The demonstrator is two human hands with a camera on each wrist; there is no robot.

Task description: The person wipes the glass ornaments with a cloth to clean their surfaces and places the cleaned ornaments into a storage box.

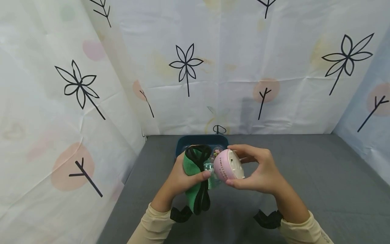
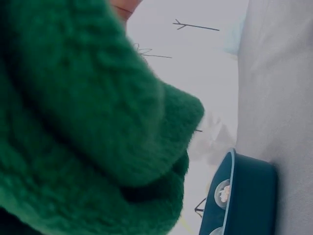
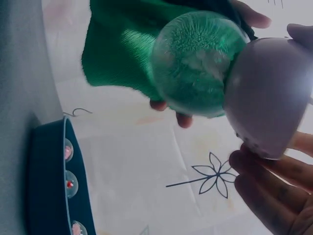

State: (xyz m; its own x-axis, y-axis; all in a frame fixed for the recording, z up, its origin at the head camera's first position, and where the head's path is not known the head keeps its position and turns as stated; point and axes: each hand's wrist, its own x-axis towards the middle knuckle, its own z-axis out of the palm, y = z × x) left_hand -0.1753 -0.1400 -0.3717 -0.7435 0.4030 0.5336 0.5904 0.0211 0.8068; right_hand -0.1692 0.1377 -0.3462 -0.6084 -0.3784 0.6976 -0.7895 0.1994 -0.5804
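Observation:
In the head view my left hand (image 1: 179, 178) grips a bunched green cloth (image 1: 191, 169) with black edging, thumb on its near side. My right hand (image 1: 260, 167) holds a snow globe by its pink base (image 1: 223, 166), tilted sideways with the pale underside facing right. The globe's clear ball (image 3: 195, 63) points left against the cloth, as the right wrist view shows. Right-hand fingers (image 3: 274, 191) lie along the base's edge there, while left fingertips show below the cloth. Green cloth (image 2: 98, 107) fills much of the left wrist view, hiding most of the left hand.
A dark blue tray (image 1: 202, 136) stands behind the hands on the grey table (image 1: 304, 176). Several small clear balls (image 3: 71, 183) with coloured bits inside sit in it. Patterned white curtains (image 1: 219, 108) hang at the back and both sides. Black straps (image 1: 268, 218) circle both wrists.

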